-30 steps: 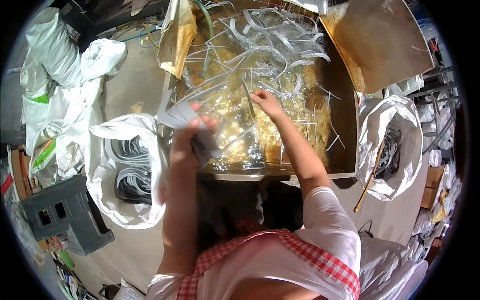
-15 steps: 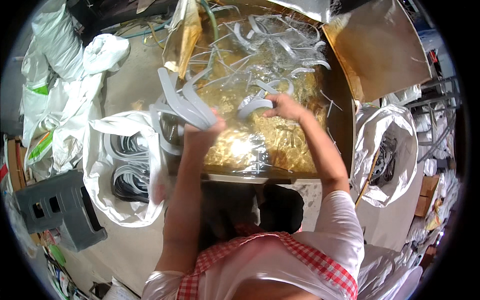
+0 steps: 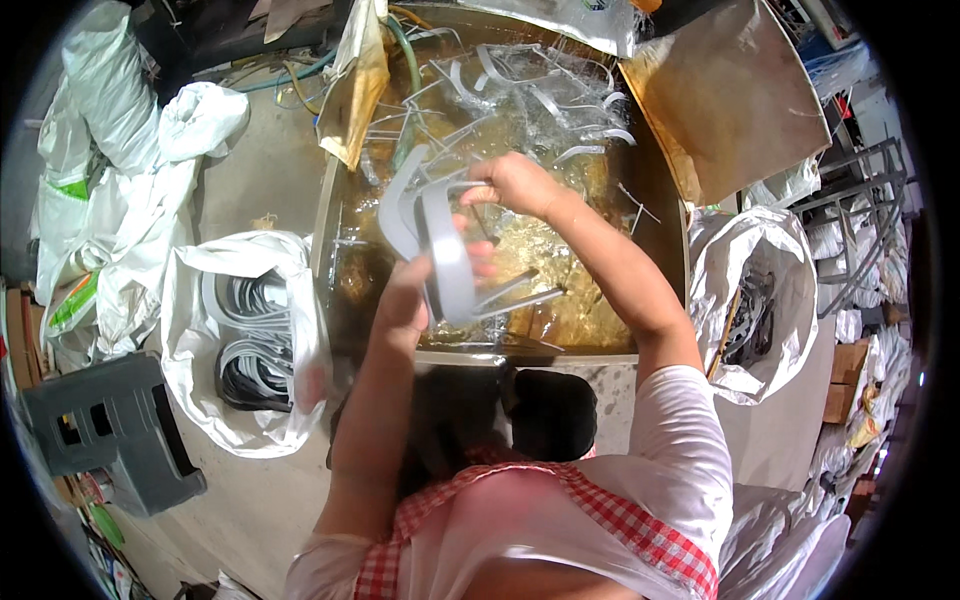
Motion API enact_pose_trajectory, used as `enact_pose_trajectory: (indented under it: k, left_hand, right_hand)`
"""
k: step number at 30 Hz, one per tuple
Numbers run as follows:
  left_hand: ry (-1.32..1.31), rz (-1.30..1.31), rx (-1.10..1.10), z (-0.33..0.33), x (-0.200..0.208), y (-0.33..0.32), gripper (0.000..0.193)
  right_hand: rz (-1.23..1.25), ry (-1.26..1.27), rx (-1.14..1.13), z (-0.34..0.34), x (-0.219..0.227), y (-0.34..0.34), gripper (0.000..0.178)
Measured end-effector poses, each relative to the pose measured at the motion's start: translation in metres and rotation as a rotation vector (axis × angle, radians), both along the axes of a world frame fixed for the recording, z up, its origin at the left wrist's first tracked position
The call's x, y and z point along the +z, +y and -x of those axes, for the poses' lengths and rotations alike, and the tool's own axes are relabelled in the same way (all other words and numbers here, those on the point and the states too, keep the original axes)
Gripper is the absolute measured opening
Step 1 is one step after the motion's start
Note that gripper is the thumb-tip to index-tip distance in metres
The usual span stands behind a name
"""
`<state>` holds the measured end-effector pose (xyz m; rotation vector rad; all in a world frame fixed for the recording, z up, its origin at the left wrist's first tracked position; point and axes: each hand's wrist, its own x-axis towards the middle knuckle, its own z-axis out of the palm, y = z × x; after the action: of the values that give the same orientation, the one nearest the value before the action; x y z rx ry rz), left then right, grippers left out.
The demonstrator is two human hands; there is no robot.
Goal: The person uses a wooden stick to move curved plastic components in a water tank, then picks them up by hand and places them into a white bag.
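Note:
Over the water tub, my left hand (image 3: 405,295) is wrapped round several grey curved plastic strips (image 3: 450,255). The nearest strip stands in a broad arc, and some of my left fingertips show past its right side. My right hand (image 3: 520,185) is closed at the upper end of these strips, pinching a thin grey piece that seems joined to them; the exact grip is partly hidden. Thin grey prongs (image 3: 525,292) stick out to the right below my left fingers. More grey strips and thin branched pieces (image 3: 540,95) float in the tub's far part.
The tub's near rim (image 3: 560,360) runs in front of me. A white sack (image 3: 190,350) at left holds stacked grey strips; another white sack (image 3: 790,360) at right holds dark and grey scraps. A green hose (image 3: 405,50) enters the tub. A dark grey plastic stool (image 3: 110,430) stands at left.
My left hand has brought its strips rightward and down over the tub. My right hand has moved left and up to meet them. The strips have turned more upright.

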<state>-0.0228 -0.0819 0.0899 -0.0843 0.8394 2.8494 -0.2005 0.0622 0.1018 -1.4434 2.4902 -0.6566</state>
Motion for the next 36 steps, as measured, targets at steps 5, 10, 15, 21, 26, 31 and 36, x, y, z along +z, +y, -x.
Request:
enact_pose_trajectory:
  k: [5,10,15,21,26,31,36]
  left_hand:
    - [-0.008,0.389,0.022,-0.006,0.019,-0.004,0.063]
    - [-0.026,0.269,-0.006,-0.016,0.022,0.002,0.062]
    - [-0.013,0.048,-0.287,-0.026,0.003,-0.003,0.06]
    - [0.003,-0.04,-0.186,-0.029,0.019,-0.001,0.088]
    - [-0.101,-0.199,-0.205,-0.033,0.024,-0.002,0.078]
    - [-0.14,-0.21,-0.126,-0.028,0.019,-0.006,0.072]
    - [-0.033,-0.246,-0.073,-0.02,0.009,-0.01,0.075]
  right_hand:
    - [0.003,0.337,-0.123,-0.023,-0.006,-0.003,0.039]
    - [0.206,0.535,0.051,-0.037,0.017,-0.022,0.049]
    - [0.14,-0.039,0.376,-0.034,0.016,-0.038,0.052]
    - [-0.096,-0.375,0.146,-0.032,0.006,-0.026,0.042]
    - [0.162,-0.553,0.176,-0.041,-0.013,-0.014,0.023]
    - [-0.071,-0.807,0.098,-0.039,0.001,-0.016,0.057]
    - [-0.108,-0.32,0.088,-0.049,-0.012,-0.02,0.042]
